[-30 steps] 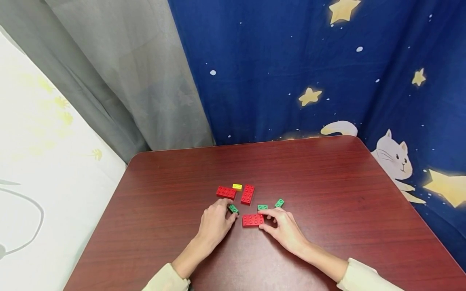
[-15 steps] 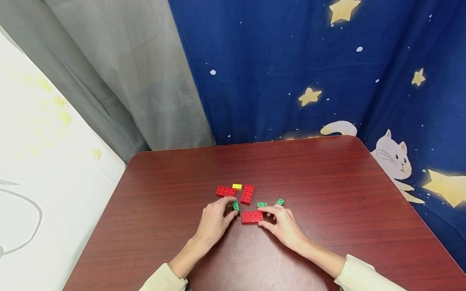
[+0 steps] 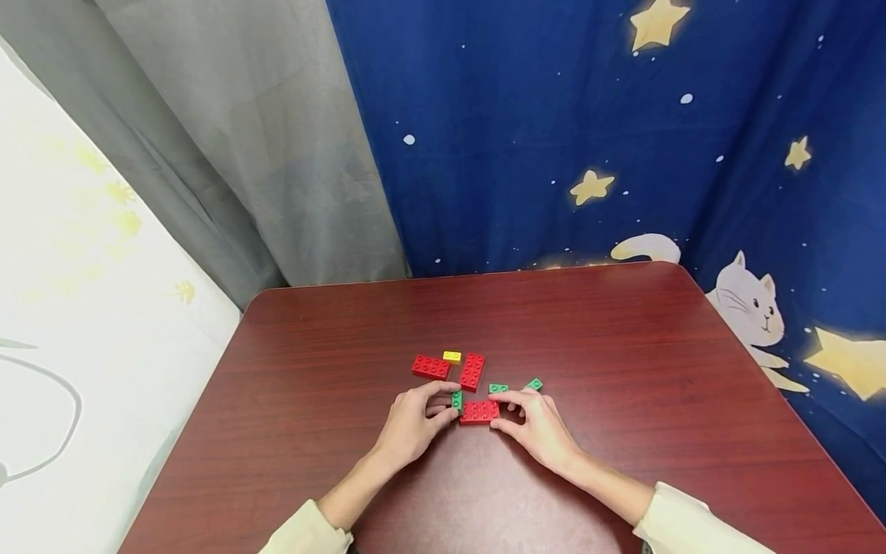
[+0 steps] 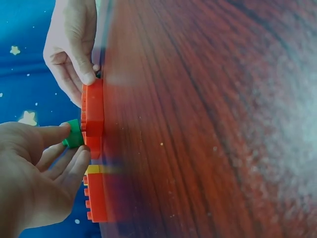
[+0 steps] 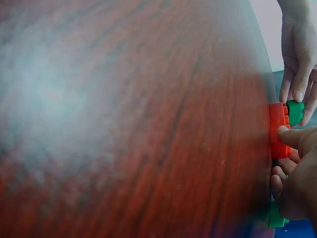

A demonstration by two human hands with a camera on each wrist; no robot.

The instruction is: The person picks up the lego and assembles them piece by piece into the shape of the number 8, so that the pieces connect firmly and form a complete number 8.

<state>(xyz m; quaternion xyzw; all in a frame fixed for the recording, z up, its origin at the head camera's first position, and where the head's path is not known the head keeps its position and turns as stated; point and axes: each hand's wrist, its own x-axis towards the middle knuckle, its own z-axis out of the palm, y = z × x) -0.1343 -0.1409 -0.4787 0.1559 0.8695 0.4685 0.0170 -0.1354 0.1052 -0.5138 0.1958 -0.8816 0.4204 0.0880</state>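
A small green toy building brick [image 3: 456,401] is pinched between the thumb and fingers of my left hand [image 3: 408,423]. It is at the left end of a larger red brick [image 3: 479,413], raised at its studs in the right wrist view, where the green brick [image 5: 295,113] shows beside the red brick's [image 5: 277,121] studded face. Whether the two are joined I cannot tell. My right hand [image 3: 543,435] grips the red brick's right end, thumb on the near side and a finger on the far side. Its other fingers are partly hidden.
Behind the hands lie two more red bricks, one lying crosswise [image 3: 431,367] and one lengthwise [image 3: 472,372], with a yellow brick [image 3: 452,357] between them. Two green bricks, one [image 3: 498,388] and another [image 3: 534,384], lie by the right fingers. The wooden table [image 3: 311,338] ends at curtains.
My left hand has brought the green brick rightward to the red brick's left end, turning it to point away from me. The red brick, held by my right hand, has shifted slightly away.
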